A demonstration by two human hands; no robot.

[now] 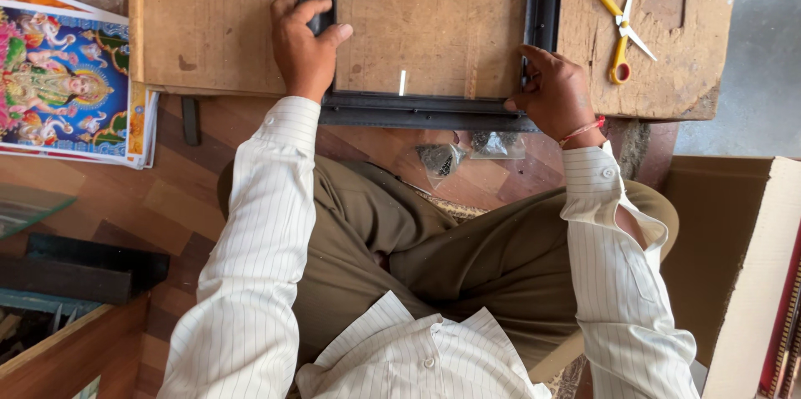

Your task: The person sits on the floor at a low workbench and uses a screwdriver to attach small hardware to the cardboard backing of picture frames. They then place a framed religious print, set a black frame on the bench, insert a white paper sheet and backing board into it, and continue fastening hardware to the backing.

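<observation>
While the frame lay flat on the board, left hand clasped its left rail; right hand pinched the near-right corner; scissors lay just right.

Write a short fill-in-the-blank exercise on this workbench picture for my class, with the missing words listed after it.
1. Both hands hold a black picture ____ on the wooden board.
2. The left hand grips the frame's ____ side.
3. The right hand rests at its lower ____ corner.
4. The scissors have ____ handles.

Missing words: frame; left; right; yellow
</observation>
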